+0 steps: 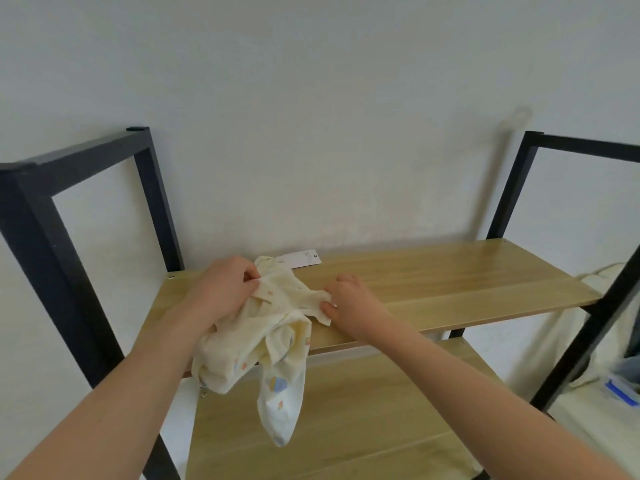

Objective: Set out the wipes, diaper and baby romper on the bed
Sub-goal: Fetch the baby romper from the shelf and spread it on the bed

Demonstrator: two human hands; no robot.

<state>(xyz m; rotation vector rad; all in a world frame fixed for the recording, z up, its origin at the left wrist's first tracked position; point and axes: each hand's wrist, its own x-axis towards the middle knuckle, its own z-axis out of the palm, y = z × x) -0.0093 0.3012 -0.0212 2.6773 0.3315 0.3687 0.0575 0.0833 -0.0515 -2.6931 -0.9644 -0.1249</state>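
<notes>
Both hands pinch the cream romper (pixel 273 327) on the wooden shelf (pixel 433 282): left hand (pixel 225 285) at its collar, right hand (pixel 346 303) a sleeve (tag (pixel 300 258) print unreadable); one leg dangles over the near edge

The romper (pixel 273 327) is pale cream with small orange and blue prints. The shelf (pixel 433 282) is light wood grain, its frame (pixel 38 251) black, the wall (pixel 311 116) off-white.

A black metal frame (pixel 33 237) carries an upper wooden shelf (pixel 450 275) and a lower wooden shelf (pixel 363 427) against a white wall (pixel 311 98), with a blue-lidded container (pixel 621 389) at right.
</notes>
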